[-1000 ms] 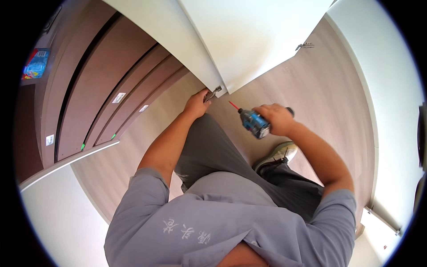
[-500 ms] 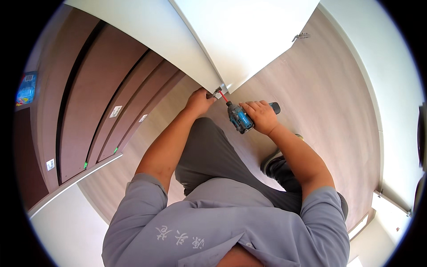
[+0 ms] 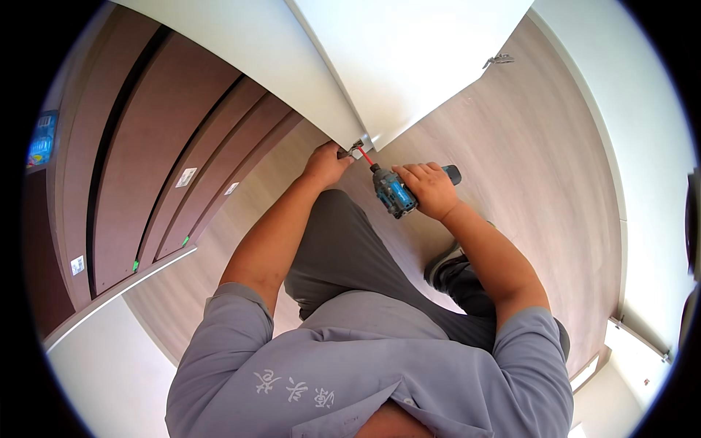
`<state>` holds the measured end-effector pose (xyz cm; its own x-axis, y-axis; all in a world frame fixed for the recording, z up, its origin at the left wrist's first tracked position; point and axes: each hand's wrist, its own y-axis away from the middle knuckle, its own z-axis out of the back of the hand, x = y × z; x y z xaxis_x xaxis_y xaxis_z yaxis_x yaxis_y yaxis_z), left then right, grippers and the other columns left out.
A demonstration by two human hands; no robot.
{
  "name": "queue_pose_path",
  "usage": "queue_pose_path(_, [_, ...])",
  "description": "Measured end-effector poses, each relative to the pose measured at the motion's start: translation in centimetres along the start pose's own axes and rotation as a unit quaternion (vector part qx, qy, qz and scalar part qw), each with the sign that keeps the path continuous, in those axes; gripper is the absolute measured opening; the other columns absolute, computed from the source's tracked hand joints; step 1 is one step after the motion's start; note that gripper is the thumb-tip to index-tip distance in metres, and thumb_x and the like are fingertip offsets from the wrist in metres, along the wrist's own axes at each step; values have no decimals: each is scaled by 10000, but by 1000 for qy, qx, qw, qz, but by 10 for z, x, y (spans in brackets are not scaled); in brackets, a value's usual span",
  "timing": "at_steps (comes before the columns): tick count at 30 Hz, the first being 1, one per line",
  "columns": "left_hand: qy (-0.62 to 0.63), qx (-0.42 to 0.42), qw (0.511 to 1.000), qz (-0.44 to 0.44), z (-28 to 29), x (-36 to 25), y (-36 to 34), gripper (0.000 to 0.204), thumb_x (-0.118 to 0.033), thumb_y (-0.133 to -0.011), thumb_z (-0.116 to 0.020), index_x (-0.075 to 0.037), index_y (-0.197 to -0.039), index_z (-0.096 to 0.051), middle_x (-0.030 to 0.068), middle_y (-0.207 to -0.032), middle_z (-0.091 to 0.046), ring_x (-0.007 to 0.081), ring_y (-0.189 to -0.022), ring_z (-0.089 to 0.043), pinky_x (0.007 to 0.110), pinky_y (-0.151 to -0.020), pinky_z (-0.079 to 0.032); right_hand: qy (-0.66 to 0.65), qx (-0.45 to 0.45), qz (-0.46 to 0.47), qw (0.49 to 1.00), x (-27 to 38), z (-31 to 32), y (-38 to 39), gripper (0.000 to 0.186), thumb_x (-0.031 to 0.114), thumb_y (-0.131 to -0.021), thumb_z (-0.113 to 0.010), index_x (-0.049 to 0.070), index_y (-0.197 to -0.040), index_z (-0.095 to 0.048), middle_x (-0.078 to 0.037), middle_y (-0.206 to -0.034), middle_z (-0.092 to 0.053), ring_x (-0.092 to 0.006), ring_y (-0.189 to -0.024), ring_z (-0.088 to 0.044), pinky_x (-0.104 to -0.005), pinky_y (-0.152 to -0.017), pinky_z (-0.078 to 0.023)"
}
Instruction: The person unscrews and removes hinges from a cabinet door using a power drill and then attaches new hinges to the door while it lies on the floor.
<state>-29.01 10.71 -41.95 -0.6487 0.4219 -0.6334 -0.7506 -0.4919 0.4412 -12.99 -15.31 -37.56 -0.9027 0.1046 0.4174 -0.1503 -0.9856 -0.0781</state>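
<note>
My right hand [image 3: 429, 191] is closed round the grip of a blue and black cordless impact driver [image 3: 394, 193]. Its long red bit [image 3: 366, 156] points up and left to a metal cabinet hinge [image 3: 355, 148] at the near corner of a white panel [image 3: 409, 73]. The fingers of my left hand [image 3: 326, 168] are closed on the hinge from the left; the fingertips are partly hidden. Where the bit's tip meets the hinge is too small to make out.
Another white panel [image 3: 248, 55] adjoins on the left. A second hinge [image 3: 500, 59] juts from the first panel's right edge. Brown boards [image 3: 168, 146] with labels stand at left, near a blue package [image 3: 42, 139]. My shoe [image 3: 444, 264] rests on the wood-look floor [image 3: 540, 182].
The view has shifted very slightly. Both hands, the driver and the hinge keep their places relative to one another.
</note>
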Motion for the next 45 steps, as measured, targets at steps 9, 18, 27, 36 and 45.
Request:
queue_pose_path(9, [-19, -8, 1000, 1, -3, -1, -1, 411, -244, -885, -777, -18, -1214, -677, 184, -1108, -736, 333, -1032, -700, 411, -934, -541, 65, -5, 13, 998, 2, 0, -2, 511, 131, -871, -641, 154, -1378, -585, -24, -1176, -686, -209, -1046, -676, -370, -927, -475])
queue_pose_path(18, [-30, -6, 1000, -8, 1, -6, -3, 397, -216, -884, -773, -4, -1204, -671, 186, -1096, -733, 339, -1023, -695, 415, -931, -539, 123, 23, 23, 992, -2, -6, -6, 459, 139, -887, -613, 181, -1343, -576, 5, -1073, -662, -183, -1002, -659, -358, -893, -457])
queue_pose_path(27, [0, -56, 998, -42, 0, -3, 8, 400, -247, -887, -774, -14, -1198, -677, 194, -1091, -729, 385, -1068, -685, 459, -948, -539, 111, -5, 41, 993, -4, -8, 5, 498, 146, -896, -603, 177, -1392, -566, -1, -1149, -674, -181, -1020, -660, -357, -905, -455])
queue_pose_path(36, [450, -26, 883, 131, -11, -10, 68, 292, -295, -1031, -669, -44, -1180, -655, 69, -1069, -718, 179, -948, -698, 320, -815, -581, 100, -15, 108, 989, 1, 10, 19, 510, 161, -891, -617, 174, -1400, -588, 0, -1179, -681, -168, -1035, -666, -348, -911, -471])
queue_pose_path(45, [581, -9, 791, 192, -19, -7, 54, 175, -153, -1066, -605, -43, -1185, -669, 81, -1091, -717, 171, -930, -705, 279, -807, -597, 85, -2, 127, 988, 8, 10, 27, 496, 163, -897, -607, 178, -1393, -599, 6, -1157, -681, -163, -1017, -662, -344, -906, -476])
